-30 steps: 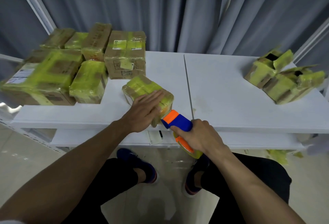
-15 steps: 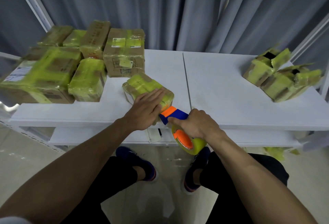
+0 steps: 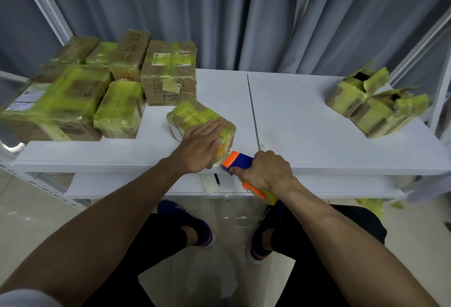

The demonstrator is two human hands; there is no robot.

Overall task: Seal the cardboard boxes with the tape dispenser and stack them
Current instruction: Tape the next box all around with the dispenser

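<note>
A small box [image 3: 192,116] wrapped in yellow-green tape sits near the front edge of the white table [image 3: 305,123], a little left of the middle. The left hand [image 3: 200,150] lies flat on top of it with its fingers straight and close together, pressing down and gripping nothing. The right hand [image 3: 264,172] is just beside it, with its fingers curled tight around the handle of the tape dispenser [image 3: 238,160]. The orange and blue head of the dispenser touches the near corner of the small box, right at the table's edge. A bit of the yellow-green tape roll [image 3: 271,198] peeks out under the right hand. On the left side of the table is a pile of taped boxes [image 3: 73,101], packed close together, and a tall brown box [image 3: 169,72] with a label stands at the right end of the pile. Far over on the right side sit two boxes with open flaps [image 3: 366,101], touching each other. Grey curtains [image 3: 219,14] hang behind the table. Below the table top is a white shelf [image 3: 134,184], and the person's dark blue shoes [image 3: 188,223] stand on the floor.
</note>
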